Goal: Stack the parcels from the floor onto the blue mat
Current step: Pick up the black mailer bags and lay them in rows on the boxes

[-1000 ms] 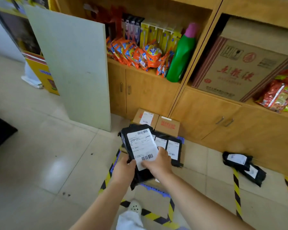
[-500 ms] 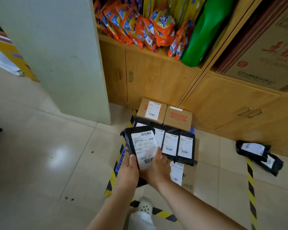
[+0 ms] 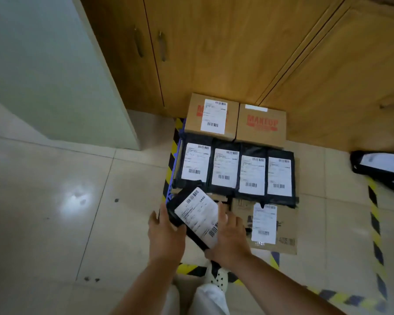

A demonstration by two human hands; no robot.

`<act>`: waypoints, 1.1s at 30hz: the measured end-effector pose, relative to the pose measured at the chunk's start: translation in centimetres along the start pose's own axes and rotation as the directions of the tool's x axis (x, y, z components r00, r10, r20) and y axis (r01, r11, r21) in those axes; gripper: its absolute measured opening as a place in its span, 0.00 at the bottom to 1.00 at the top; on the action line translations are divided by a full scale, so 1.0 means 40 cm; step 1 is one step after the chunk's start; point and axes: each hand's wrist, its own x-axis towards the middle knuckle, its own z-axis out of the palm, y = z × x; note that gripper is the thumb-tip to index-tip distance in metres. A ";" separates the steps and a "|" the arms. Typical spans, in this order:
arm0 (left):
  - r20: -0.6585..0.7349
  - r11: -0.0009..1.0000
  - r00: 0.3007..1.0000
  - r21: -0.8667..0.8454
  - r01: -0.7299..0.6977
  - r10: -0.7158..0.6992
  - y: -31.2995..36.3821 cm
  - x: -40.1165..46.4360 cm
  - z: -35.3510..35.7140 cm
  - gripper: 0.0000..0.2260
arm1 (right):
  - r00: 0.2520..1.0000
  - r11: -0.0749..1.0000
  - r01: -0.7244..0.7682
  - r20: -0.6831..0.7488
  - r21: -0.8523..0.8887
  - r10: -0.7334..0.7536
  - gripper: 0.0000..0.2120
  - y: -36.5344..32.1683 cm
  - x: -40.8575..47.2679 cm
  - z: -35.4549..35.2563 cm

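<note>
Pale tiled floor (image 3: 43,223) below wooden cabinet doors (image 3: 214,53), with hazard tape (image 3: 373,214) edging the blue mat (image 3: 171,178). On the mat: two boxes (image 3: 210,117) at 12 o'clock, four black bags (image 3: 234,171) in a row below them, a flat carton (image 3: 284,228) at 4 o'clock. Tilted black parcel (image 3: 196,218) at 7 o'clock, gripped by left hand (image 3: 166,235) and right hand (image 3: 230,239) on opposite edges; two more bags (image 3: 382,169) off the mat at 3 o'clock.

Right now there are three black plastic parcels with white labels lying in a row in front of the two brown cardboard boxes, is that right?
Not quite: the head view shows four black plastic parcels in that row, not three, lying before the two brown cardboard boxes.
</note>
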 end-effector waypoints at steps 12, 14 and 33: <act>0.122 0.972 0.992 0.234 -0.006 -0.023 -0.198 0.300 0.172 0.36 | 0.943 0.895 0.318 0.003 -0.314 -0.333 0.59 0.129 0.321 0.239; 0.123 0.972 0.992 0.235 -0.010 -0.019 -0.218 0.328 0.197 0.37 | 0.918 0.868 0.342 -0.070 -0.360 -0.391 0.64 0.146 0.363 0.265; 0.114 0.636 0.901 0.671 -0.380 0.418 -0.243 0.392 0.247 0.40 | 0.832 0.765 0.394 -0.156 -0.510 -0.532 0.47 0.238 0.413 0.334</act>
